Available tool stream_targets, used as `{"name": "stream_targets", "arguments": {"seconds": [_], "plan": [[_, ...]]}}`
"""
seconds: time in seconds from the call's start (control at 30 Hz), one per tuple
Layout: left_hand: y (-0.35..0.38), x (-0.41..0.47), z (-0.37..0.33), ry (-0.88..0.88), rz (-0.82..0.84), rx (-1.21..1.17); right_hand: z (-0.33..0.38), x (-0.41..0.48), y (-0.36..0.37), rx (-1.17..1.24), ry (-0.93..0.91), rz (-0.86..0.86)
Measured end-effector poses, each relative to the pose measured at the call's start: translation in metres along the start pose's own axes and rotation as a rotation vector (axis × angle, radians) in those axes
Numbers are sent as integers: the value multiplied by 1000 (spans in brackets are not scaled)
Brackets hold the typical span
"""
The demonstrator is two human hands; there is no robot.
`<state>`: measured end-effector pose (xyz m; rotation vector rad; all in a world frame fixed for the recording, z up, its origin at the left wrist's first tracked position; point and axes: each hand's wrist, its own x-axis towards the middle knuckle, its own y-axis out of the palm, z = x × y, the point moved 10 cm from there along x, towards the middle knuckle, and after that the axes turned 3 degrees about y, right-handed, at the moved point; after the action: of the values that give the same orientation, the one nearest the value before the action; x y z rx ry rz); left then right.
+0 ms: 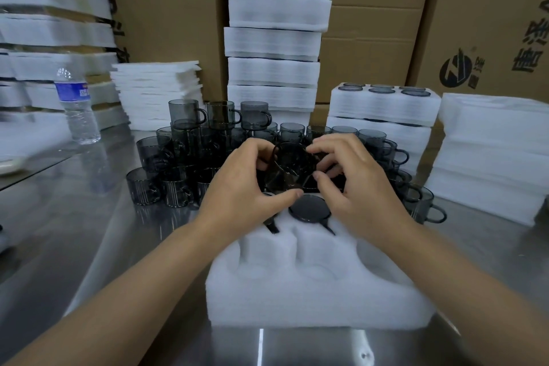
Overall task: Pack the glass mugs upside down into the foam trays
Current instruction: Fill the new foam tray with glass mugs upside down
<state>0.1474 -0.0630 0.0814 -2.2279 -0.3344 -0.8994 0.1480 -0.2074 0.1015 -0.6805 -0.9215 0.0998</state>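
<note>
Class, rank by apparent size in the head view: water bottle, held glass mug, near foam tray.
1. near foam tray, also closest to the camera
2. water bottle
3. held glass mug, partly covered, so second versus third is unsure

Dim, cool light — blurred, warped edges

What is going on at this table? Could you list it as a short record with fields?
Hands: left hand and right hand both hold one smoky glass mug
Held mug: tilted, over the far end of the foam tray
Already packed: seated mug, upside down in the tray
Waiting: loose mugs on the metal table
Nearby: water bottle; filled tray on a stack at right
</note>
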Motion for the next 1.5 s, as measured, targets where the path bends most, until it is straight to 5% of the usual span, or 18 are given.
{"name": "stream_targets", "arguments": {"seconds": [0.2,0.43,0.73,1.07,1.5], "plan": [[-11,-1,-15,68,-82,154,-2,-3,5,201,249,52],[-16,-3,-41,265,-117,363,7,-9,6,151,294,-10],[8,-1,38,-177,548,-40,16,-12,6,384,282,8],[14,-4,39,-96,657,-31,55,-28,43,434,63,424],[14,-5,40,-120,653,20,55,-34,55,455,118,544]]}}
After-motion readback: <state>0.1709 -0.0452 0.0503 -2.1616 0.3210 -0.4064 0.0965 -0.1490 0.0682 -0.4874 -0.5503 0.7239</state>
